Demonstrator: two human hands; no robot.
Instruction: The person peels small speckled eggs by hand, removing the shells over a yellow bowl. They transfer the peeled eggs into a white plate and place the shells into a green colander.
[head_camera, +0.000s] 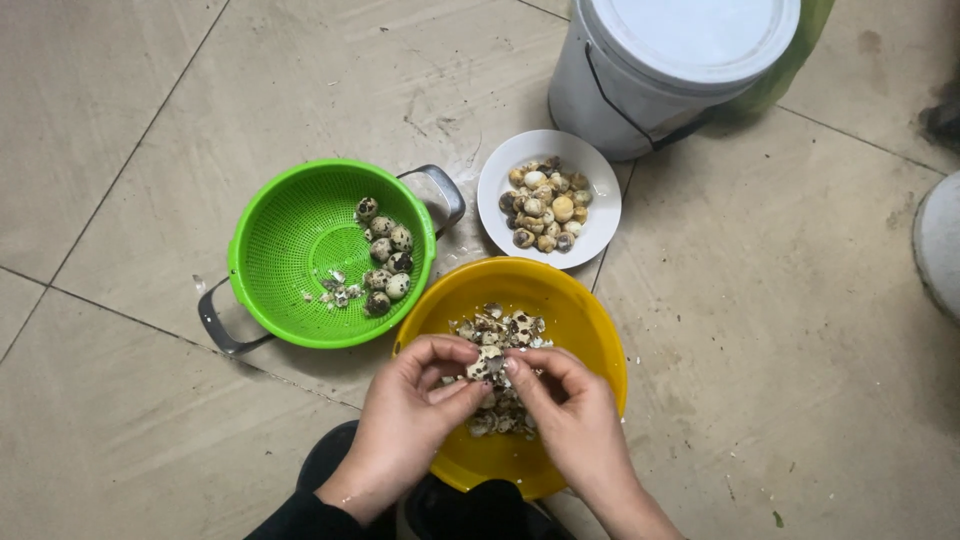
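Where I crouch: beige tiled floor (150, 420).
Bucket: white lidded plastic bucket (660, 60), far edge.
Colander: green plastic colander (290, 250) with speckled eggs.
Bowl: yellow plastic bowl (580, 320) of shell bits, near edge.
Plate: white round plate (595, 215) of eggs.
Hands: my left hand (410, 420) and right hand (570, 420) pinch one speckled quail egg (487, 364) over the bowl.

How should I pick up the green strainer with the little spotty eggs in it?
Probably take the green strainer by its rim, one grip on each opposite side, coming down from above. It sits level in a metal pot whose handles stick out, and the speckled eggs inside lie loose.
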